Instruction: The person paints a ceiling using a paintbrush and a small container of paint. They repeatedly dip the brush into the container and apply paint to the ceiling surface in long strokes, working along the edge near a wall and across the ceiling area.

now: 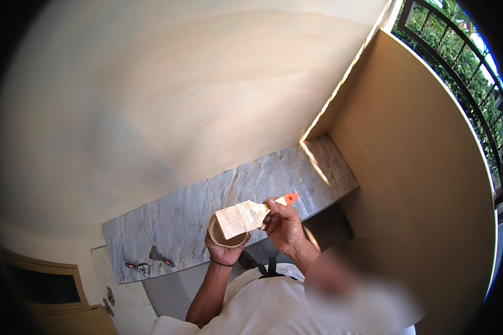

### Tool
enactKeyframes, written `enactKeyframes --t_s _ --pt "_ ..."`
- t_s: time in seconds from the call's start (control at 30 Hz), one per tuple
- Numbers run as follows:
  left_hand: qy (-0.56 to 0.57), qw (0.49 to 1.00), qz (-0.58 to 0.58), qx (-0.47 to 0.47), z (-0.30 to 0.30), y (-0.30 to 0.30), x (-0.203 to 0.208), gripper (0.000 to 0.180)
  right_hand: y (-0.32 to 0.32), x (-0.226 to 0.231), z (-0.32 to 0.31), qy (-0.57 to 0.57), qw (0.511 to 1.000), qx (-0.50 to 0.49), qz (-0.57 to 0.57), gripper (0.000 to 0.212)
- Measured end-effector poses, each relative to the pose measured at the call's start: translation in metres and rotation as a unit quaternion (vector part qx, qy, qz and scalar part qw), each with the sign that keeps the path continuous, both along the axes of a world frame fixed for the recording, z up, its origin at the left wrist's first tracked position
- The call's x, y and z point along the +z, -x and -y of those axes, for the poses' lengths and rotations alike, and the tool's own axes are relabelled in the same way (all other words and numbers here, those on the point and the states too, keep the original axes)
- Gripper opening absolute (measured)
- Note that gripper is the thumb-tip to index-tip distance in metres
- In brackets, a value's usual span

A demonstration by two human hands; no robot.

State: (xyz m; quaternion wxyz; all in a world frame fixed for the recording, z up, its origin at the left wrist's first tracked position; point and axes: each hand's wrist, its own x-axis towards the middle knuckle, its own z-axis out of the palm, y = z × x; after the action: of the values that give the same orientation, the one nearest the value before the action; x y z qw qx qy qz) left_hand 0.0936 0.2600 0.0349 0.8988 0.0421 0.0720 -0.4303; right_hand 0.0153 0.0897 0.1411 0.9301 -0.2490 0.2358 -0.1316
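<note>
My left hand (227,254) is wrapped round a small round tub (214,233) from below, and part of its inside shows. Over its mouth lies a wide flat paintbrush (241,218) with pale, paint-caked bristles and an orange tip on its handle. The handle is pinched in the fingers of my right hand (286,226). The brush is tilted, its bristle end toward the left and its handle end up to the right. How full the tub is, I cannot tell.
A grey marbled counter (179,215) runs along the pale wall (207,100). On its left end lie a scraper (161,257) and another red-and-black-handled tool (137,266). A tan half-wall (413,139) closes the right side, with a dark metal railing (458,61) beyond it.
</note>
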Motion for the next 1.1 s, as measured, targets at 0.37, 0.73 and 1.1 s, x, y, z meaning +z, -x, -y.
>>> enactKeyframes --t_s 0.37,0.73,1.1 --pt "0.016 0.999 -0.001 -0.043 0.061 0.005 -0.008 0.064 0.017 -0.002 0.055 -0.037 0.999 -0.006 0.012 0.015" --pt "-0.020 0.998 -0.015 -0.059 0.196 0.030 -0.008 0.056 0.031 -0.015 0.199 -0.092 0.995 -0.002 0.043 0.016" --pt "0.086 0.996 -0.031 -0.016 0.242 0.040 -0.004 0.053 -0.065 -0.020 0.349 0.035 0.964 -0.201 0.169 0.022"
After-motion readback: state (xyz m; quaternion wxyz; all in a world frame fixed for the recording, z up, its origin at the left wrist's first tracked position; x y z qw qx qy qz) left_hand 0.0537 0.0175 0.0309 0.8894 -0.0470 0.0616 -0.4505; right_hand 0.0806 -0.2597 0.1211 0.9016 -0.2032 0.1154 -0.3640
